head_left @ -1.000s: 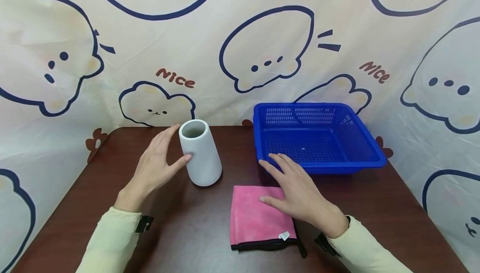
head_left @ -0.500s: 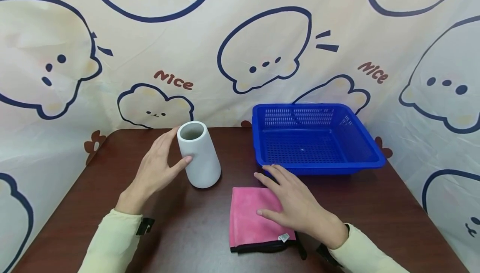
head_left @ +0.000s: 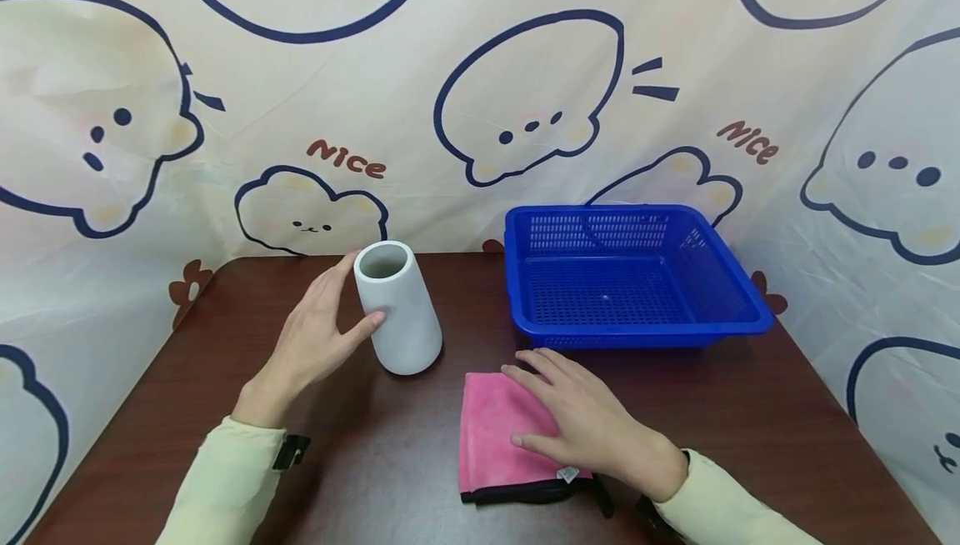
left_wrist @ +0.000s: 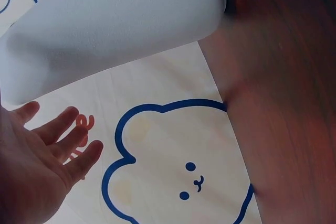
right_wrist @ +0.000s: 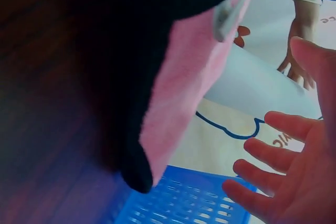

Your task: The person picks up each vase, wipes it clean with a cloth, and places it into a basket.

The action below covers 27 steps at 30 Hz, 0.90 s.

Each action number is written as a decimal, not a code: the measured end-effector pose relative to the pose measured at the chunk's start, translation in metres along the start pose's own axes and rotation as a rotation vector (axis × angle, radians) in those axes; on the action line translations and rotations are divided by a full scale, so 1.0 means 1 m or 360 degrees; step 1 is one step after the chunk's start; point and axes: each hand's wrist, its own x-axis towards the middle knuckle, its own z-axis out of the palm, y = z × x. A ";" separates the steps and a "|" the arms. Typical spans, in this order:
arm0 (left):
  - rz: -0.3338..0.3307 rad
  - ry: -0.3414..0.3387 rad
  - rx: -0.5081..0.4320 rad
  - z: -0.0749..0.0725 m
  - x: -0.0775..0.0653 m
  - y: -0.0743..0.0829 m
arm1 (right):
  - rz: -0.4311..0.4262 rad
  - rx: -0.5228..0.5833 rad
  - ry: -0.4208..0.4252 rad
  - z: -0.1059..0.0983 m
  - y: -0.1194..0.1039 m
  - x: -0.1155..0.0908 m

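A white tapered vase (head_left: 408, 324) stands upright on the brown table, left of the middle. My left hand (head_left: 311, 341) is at its left side, thumb tip overlapping the vase in the head view. In the left wrist view the loosely spread fingers (left_wrist: 84, 160) show below the vase. A folded pink cloth (head_left: 495, 437), with black edging and a small white tag, lies at the front middle. Over its right part hovers my right hand (head_left: 588, 424), fingers spread; the right wrist view shows nothing between them and the cloth (right_wrist: 184, 82) beside them.
Behind the cloth, at the back right, sits a blue plastic basket (head_left: 637, 331) with perforated sides and floor. A pale printed curtain (head_left: 420, 195) surrounds the table (head_left: 390, 462) at the back and sides.
My right hand has drawn back from near the basket's front rim and now covers more of the cloth. The left hand stays beside the vase.
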 end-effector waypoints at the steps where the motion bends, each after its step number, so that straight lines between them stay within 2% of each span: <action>1: -0.0005 -0.0008 -0.0007 0.000 0.000 0.000 | 0.0001 0.0012 -0.0018 0.001 0.000 0.000; 7: -0.0049 -0.0047 -0.0058 0.001 0.000 0.000 | -0.0018 0.0009 -0.0066 0.009 0.005 -0.001; 21: -0.0073 -0.0069 -0.0136 0.004 0.003 0.000 | -0.0008 0.0035 -0.0258 0.020 0.012 -0.005; 27: -0.0094 -0.0086 -0.0177 0.005 0.005 0.001 | -0.0021 0.0037 -0.0299 0.023 0.012 -0.008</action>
